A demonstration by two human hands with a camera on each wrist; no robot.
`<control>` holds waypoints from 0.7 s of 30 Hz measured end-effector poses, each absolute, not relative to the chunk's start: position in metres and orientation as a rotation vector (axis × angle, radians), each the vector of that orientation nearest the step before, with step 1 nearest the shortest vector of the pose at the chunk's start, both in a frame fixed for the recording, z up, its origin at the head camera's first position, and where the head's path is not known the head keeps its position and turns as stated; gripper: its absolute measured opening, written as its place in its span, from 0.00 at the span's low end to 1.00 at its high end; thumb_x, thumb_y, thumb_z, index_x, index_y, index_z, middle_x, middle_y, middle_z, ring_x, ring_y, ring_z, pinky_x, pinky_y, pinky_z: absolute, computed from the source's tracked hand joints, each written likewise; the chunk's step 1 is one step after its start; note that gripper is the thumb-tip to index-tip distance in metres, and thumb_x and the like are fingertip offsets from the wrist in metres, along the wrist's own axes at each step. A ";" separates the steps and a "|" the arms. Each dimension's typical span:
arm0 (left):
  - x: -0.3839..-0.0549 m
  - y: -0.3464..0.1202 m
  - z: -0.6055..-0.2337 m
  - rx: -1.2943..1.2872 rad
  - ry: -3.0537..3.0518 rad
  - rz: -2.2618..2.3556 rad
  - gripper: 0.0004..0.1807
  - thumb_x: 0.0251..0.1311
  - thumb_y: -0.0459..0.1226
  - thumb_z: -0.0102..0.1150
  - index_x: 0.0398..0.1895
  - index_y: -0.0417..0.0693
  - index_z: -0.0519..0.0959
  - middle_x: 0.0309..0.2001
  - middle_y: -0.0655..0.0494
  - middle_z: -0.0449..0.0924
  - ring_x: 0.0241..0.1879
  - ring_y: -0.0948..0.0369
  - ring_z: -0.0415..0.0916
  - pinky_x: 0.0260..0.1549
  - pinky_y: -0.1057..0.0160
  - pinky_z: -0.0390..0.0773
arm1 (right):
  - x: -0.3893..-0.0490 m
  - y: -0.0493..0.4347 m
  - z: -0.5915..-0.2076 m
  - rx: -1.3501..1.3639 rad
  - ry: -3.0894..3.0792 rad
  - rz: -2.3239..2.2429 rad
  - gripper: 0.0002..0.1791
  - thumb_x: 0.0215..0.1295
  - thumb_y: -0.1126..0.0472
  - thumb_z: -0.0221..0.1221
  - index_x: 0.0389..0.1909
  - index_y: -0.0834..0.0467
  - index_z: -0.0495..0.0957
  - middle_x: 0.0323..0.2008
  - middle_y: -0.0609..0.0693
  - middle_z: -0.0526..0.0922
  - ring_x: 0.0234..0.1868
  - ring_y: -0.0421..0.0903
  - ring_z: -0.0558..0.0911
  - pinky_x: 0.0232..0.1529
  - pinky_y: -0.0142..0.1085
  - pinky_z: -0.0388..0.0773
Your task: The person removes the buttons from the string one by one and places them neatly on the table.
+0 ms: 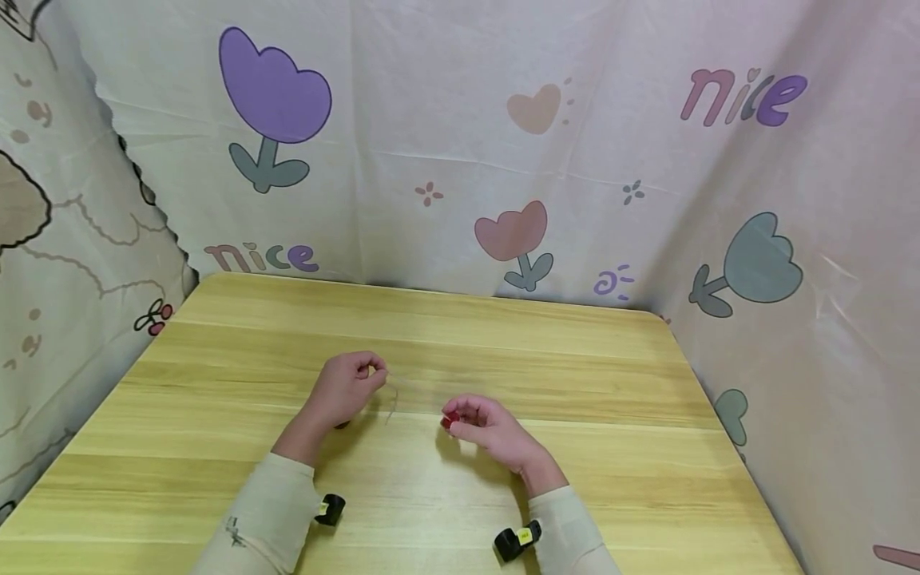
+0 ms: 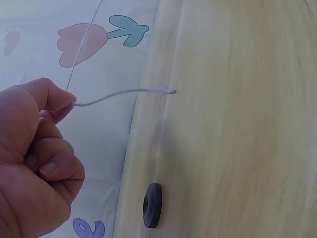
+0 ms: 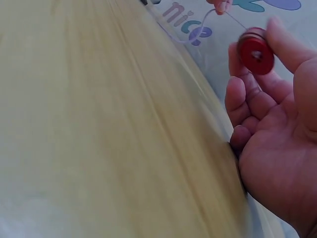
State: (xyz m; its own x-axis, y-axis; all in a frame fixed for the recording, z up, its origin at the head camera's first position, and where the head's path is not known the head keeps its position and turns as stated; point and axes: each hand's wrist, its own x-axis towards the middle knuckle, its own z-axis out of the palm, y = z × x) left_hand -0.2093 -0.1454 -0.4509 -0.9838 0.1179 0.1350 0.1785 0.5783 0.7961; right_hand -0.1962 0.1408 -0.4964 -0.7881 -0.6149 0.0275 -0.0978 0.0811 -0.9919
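In the head view my left hand [image 1: 350,387] is above the middle of the table, pinching a thin white string [image 2: 116,93] between thumb and forefinger. The string's loose end [image 1: 392,407] dangles below those fingers, and its other part runs taut toward the right. My right hand [image 1: 491,427] holds a small red yo-yo [image 3: 256,53] between thumb and fingertips, a short way above the tabletop. From the yo-yo's top, the string goes up to the left fingers in the right wrist view. A dark round disc with a central hollow [image 2: 152,205] is near my left wrist.
The wooden table [image 1: 575,359] reaches back to a printed curtain [image 1: 431,120], with further curtain at both sides. Each sleeve carries a black wrist camera, the left camera [image 1: 331,509] and the right camera [image 1: 516,541], low over the tabletop.
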 end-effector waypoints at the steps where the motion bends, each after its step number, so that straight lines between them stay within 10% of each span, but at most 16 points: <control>1: -0.209 -0.146 -0.451 -0.261 -2.728 -1.388 0.06 0.66 0.34 0.58 0.36 0.43 0.84 0.14 0.62 0.54 0.16 0.63 0.51 0.23 0.60 0.62 | -0.196 0.141 -0.497 -0.710 1.973 -1.735 0.18 0.70 0.65 0.61 0.57 0.69 0.74 0.47 0.56 0.81 0.48 0.49 0.79 0.51 0.39 0.75; 13: -0.208 -0.143 -0.449 -0.292 -2.661 -1.419 0.06 0.66 0.34 0.59 0.35 0.43 0.84 0.13 0.63 0.54 0.15 0.64 0.50 0.29 0.58 0.68 | -0.198 0.136 -0.493 -0.849 1.957 -1.562 0.19 0.65 0.72 0.62 0.57 0.66 0.76 0.43 0.54 0.81 0.41 0.44 0.76 0.44 0.34 0.74; 21: -0.207 -0.143 -0.446 -0.308 -2.628 -1.448 0.06 0.67 0.34 0.59 0.35 0.42 0.84 0.13 0.63 0.53 0.16 0.63 0.51 0.32 0.57 0.69 | -0.196 0.134 -0.493 -0.685 2.029 -1.597 0.17 0.72 0.66 0.56 0.59 0.58 0.79 0.53 0.52 0.82 0.55 0.47 0.78 0.61 0.44 0.68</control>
State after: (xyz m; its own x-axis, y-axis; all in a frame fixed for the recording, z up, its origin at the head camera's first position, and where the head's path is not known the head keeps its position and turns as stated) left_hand -0.2070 -0.1428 -0.4459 -0.9713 0.1174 0.2067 0.2374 0.5202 0.8204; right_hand -0.1963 0.1340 -0.4927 -0.7672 -0.6391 -0.0543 -0.0974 0.1998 -0.9750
